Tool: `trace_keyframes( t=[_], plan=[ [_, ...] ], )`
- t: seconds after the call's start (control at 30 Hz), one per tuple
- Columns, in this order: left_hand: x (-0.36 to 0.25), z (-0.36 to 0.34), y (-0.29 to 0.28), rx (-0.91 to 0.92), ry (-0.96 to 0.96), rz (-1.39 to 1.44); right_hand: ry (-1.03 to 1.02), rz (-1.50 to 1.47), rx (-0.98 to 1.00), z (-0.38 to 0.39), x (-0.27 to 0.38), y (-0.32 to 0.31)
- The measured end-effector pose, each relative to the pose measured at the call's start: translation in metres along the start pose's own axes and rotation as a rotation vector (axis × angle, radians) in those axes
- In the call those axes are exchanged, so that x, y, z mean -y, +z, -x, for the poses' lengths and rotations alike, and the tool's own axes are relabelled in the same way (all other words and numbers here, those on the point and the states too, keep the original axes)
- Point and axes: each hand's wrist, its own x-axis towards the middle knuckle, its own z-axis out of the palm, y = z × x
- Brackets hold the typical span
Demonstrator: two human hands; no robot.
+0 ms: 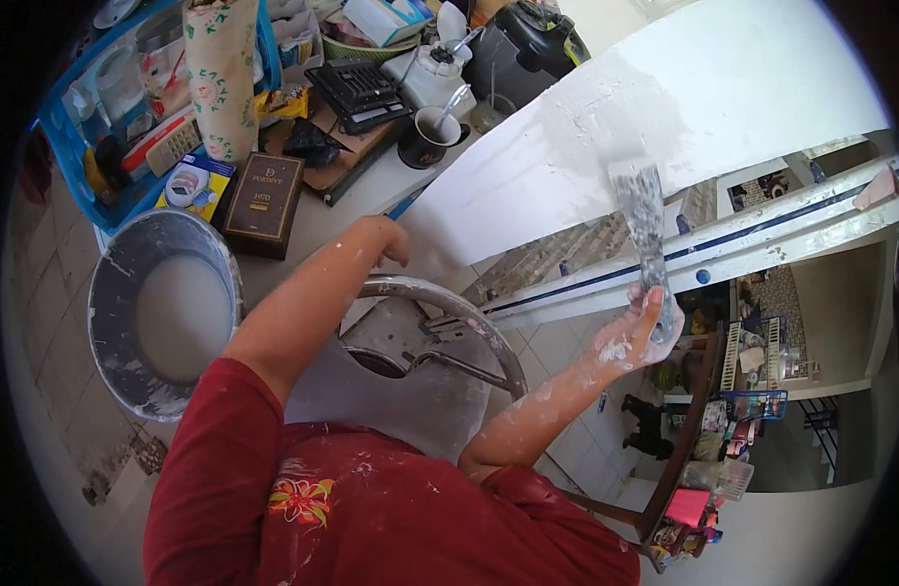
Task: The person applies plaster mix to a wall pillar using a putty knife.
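Observation:
My right hand [637, 332], smeared with white, grips the handle of a putty knife [641, 210] coated in white and grey. Its blade reaches up to a white wall surface [762, 88], at the lower edge of a damp grey patch [616, 117]. My left hand [386, 240] is curled above the metal chair's rim, its fingers bent downward and partly hidden. Whether it holds anything does not show. A narrow blue strip [406, 203] lies just beyond it. Left of my left arm stands a grey bucket [107, 322] with a pale whitish mix [184, 317] inside.
The cluttered table holds a brown box [262, 205], a dark mug [425, 146] with a spoon, a black device [357, 93] and a blue basket [54, 127]. A metal-framed chair [498, 347] stands before me. At right are a white blue-striped rail [704, 264] and a loaded shelf [679, 459].

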Motion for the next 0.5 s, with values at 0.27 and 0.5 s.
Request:
trace_keyframes(
  t=[0.27,0.5],
  plan=[
    [0.014,-0.018,-0.002,-0.041,0.069,0.14,0.0,0.02,-0.054,-0.007,-0.017,0.054],
    [0.015,-0.022,-0.004,-0.014,0.006,0.15,-0.029,0.033,-0.005,0.005,-0.005,0.02]
  ],
)
